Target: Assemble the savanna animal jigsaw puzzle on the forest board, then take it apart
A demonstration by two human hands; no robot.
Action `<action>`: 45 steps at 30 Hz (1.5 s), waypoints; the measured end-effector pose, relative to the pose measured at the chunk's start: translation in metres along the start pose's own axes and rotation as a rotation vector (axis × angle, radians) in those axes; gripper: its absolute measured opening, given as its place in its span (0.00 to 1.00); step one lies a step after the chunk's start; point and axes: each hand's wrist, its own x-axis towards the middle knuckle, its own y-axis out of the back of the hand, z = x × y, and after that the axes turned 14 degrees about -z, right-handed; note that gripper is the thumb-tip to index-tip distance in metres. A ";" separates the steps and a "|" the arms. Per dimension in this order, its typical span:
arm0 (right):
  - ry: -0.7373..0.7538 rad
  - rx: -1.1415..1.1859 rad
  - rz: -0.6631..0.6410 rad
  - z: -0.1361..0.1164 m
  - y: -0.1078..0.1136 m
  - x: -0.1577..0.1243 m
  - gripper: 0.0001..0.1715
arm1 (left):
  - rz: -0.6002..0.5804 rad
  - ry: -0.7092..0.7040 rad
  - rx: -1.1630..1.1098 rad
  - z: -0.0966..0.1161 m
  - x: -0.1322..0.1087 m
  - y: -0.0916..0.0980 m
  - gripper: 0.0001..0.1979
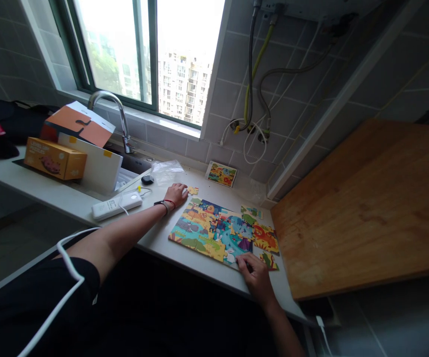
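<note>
A jigsaw puzzle [195,225] with colourful animal pictures lies largely joined on the white counter. My left hand [176,195] is beyond its upper left corner, the fingers closed at a loose yellow puzzle piece [193,190]. By the puzzle's lower right edge rests my right hand [254,275], fingers curled and fingertips touching the edge near a white rabbit picture. Whatever those fingers may hold is hidden. To the right are a lion section [265,238], a green section [250,213] and a smaller piece [268,260]. A small picture card [221,174] leans against the wall.
A white power strip [117,205], a black round object [147,180] and a clear plastic bag [167,172] lie left of the puzzle. Boxes, including a yellow one [55,157], stand by the sink tap [120,111]. A wooden board [363,208] borders the counter at right.
</note>
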 end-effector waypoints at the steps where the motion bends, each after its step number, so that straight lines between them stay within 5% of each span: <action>1: 0.006 -0.009 0.010 0.000 0.000 0.000 0.22 | -0.005 -0.009 0.005 0.000 0.001 -0.001 0.15; 11: -0.095 -0.115 0.292 0.011 0.002 -0.002 0.24 | -0.050 -0.015 0.039 -0.003 0.008 -0.003 0.21; 25: -0.064 -0.103 0.250 0.009 0.002 -0.002 0.22 | -0.111 0.079 -0.077 -0.002 0.019 0.007 0.16; 35: -0.061 -0.095 0.252 0.010 0.003 -0.002 0.19 | -0.099 0.017 -0.313 -0.004 0.017 0.023 0.13; 41: -0.051 -0.054 0.245 0.009 0.003 -0.003 0.18 | -0.140 -0.149 -0.499 0.024 0.023 0.046 0.19; 45: -0.041 -0.028 0.243 0.007 0.003 -0.002 0.17 | -0.368 -0.386 -0.563 0.070 0.009 0.052 0.21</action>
